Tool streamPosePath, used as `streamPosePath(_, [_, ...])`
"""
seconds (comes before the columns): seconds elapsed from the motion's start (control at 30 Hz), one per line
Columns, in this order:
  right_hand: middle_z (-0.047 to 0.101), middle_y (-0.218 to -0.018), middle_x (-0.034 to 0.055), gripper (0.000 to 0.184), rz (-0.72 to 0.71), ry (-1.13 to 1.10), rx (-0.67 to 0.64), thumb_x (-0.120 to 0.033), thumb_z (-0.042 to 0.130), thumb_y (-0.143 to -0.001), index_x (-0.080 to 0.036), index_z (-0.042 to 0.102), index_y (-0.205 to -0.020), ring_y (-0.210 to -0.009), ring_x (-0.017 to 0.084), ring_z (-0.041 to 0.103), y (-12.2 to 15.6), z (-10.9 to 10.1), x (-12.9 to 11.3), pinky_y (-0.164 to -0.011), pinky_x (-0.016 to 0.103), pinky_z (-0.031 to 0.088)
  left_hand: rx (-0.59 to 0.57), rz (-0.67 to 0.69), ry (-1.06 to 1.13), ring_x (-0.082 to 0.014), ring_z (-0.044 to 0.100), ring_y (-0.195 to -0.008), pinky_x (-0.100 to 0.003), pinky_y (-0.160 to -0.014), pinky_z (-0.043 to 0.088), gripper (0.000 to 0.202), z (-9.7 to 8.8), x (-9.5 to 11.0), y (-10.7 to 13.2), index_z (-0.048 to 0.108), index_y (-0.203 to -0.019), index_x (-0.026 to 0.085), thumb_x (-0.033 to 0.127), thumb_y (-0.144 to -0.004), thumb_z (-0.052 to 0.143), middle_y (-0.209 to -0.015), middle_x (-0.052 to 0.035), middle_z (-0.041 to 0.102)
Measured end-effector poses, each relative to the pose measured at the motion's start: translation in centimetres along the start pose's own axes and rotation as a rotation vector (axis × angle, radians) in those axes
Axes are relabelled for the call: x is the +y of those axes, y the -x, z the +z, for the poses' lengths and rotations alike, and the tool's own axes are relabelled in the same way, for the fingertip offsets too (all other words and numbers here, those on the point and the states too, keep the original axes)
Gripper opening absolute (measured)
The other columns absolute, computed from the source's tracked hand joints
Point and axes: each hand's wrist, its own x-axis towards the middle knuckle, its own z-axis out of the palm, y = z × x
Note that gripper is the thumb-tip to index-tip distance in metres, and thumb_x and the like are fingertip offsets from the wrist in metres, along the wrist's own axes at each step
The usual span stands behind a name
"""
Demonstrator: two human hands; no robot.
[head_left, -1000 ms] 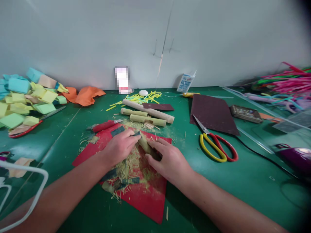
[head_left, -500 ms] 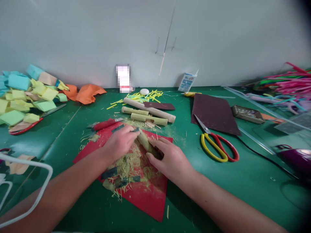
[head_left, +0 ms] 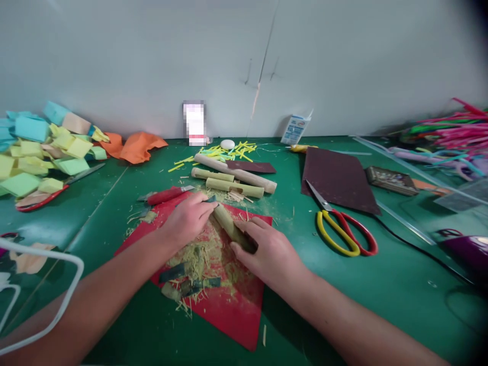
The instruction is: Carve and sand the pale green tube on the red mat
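A pale green stick (head_left: 229, 225) lies slanted on a red mat (head_left: 232, 310) in the middle of the green table. My right hand (head_left: 269, 251) is closed round its near end and pins it down. My left hand (head_left: 188, 219) is closed on a small dark strip (head_left: 211, 199), pressed against the far end of the stick. Yellow-green shavings (head_left: 200, 259) and dark scraps (head_left: 190, 284) cover the mat under both hands.
A red-handled knife (head_left: 168, 194) lies left of the mat. Behind it lie two more green sticks (head_left: 233, 187) and a wooden dowel (head_left: 234, 173). Yellow-and-red scissors (head_left: 343, 231) and a dark sheet (head_left: 335, 178) are to the right. Coloured paper (head_left: 41, 152) is piled far left.
My left hand has slid a little toward the far end of the stick with the dark strip, baring more of the stick. My right hand has stayed in place.
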Motion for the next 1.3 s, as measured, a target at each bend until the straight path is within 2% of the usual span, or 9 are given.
streamPosePath(0.1, [0.061,-0.099,0.0057,0.030,-0.006,0.010,-0.009,-0.023,0.056,-0.076,-0.021,0.061,-0.106,-0.084,0.019,0.059,0.03,0.04,-0.05,-0.071,0.032,0.047,-0.031,0.023,0.010,-0.0134,0.055,-0.079,-0.026,-0.072,0.046,0.025,-0.06,-0.03,0.00,0.064,-0.103,0.016,0.023,-0.095,0.041,-0.087,-0.0053,0.055])
streamPosePath(0.23, [0.061,-0.097,0.0053,0.028,-0.020,0.030,0.004,-0.022,0.056,-0.077,-0.022,0.061,-0.104,-0.082,0.019,0.059,0.10,0.12,-0.02,-0.071,0.031,0.046,0.008,0.014,0.009,-0.0133,0.055,-0.078,-0.025,-0.071,0.046,0.025,-0.06,0.08,-0.09,0.064,-0.102,0.016,0.022,-0.095,0.041,-0.084,-0.0045,0.054])
streamPosePath(0.33, [0.060,-0.094,0.0048,0.029,-0.024,0.041,-0.003,-0.021,0.056,-0.076,-0.022,0.060,-0.104,-0.079,0.018,0.058,0.12,0.14,-0.06,-0.068,0.030,0.046,-0.011,0.016,0.029,-0.0136,0.055,-0.079,-0.026,-0.072,0.047,0.025,0.06,0.07,-0.17,0.064,-0.103,0.017,0.022,-0.095,0.040,-0.085,-0.0048,0.055])
streamPosePath(0.43, [0.060,-0.097,0.0057,0.028,-0.027,0.048,0.014,-0.022,0.056,-0.076,-0.022,0.060,-0.104,-0.082,0.019,0.059,0.15,0.17,-0.12,-0.070,0.031,0.046,0.031,0.001,0.029,-0.0143,0.055,-0.081,-0.027,-0.074,0.047,0.024,0.22,-0.13,-0.24,0.064,-0.101,0.017,0.023,-0.095,0.042,-0.088,-0.0054,0.056])
streamPosePath(0.53, [0.059,-0.095,0.0055,0.028,-0.022,0.070,0.001,-0.021,0.056,-0.076,-0.021,0.061,-0.104,-0.082,0.019,0.059,0.20,0.21,-0.16,-0.069,0.031,0.046,0.007,0.005,0.031,-0.0141,0.055,-0.079,-0.027,-0.073,0.047,0.025,0.30,-0.27,-0.29,0.064,-0.102,0.016,0.023,-0.095,0.041,-0.086,-0.0053,0.055])
streamPosePath(0.67, [0.059,-0.096,0.0059,0.028,-0.035,0.100,-0.005,-0.023,0.056,-0.078,-0.021,0.060,-0.105,-0.081,0.019,0.058,0.23,0.18,-0.21,-0.069,0.032,0.047,0.033,-0.021,0.032,-0.0147,0.055,-0.080,-0.028,-0.074,0.047,0.024,0.29,-0.17,-0.28,0.065,-0.096,0.015,0.023,-0.095,0.042,-0.085,-0.0054,0.055])
streamPosePath(1.0, [0.057,-0.094,0.0053,0.029,-0.028,0.105,-0.007,-0.024,0.056,-0.078,-0.020,0.061,-0.106,-0.079,0.018,0.057,0.29,0.27,-0.19,-0.068,0.031,0.047,0.002,-0.021,0.032,-0.0142,0.056,-0.081,-0.027,-0.074,0.047,0.024,0.21,-0.16,-0.03,0.064,-0.104,0.016,0.023,-0.095,0.042,-0.088,-0.0054,0.056])
streamPosePath(1.2, [0.056,-0.099,0.0066,0.028,-0.007,0.076,0.024,-0.023,0.058,-0.076,-0.020,0.063,-0.103,-0.084,0.019,0.058,0.32,0.33,-0.12,-0.072,0.032,0.048,0.006,0.012,0.037,-0.0138,0.055,-0.080,-0.026,-0.074,0.047,0.023,0.32,-0.01,0.14,0.064,-0.102,0.016,0.024,-0.094,0.043,-0.087,-0.0052,0.056])
streamPosePath(1.3, [0.056,-0.102,0.0073,0.028,-0.004,0.077,0.027,-0.024,0.058,-0.076,-0.020,0.064,-0.103,-0.086,0.020,0.058,0.27,0.31,-0.08,-0.073,0.032,0.048,0.043,-0.005,0.023,-0.0135,0.055,-0.079,-0.025,-0.072,0.047,0.023,0.39,0.12,0.11,0.065,-0.098,0.016,0.024,-0.094,0.044,-0.085,-0.0045,0.055])
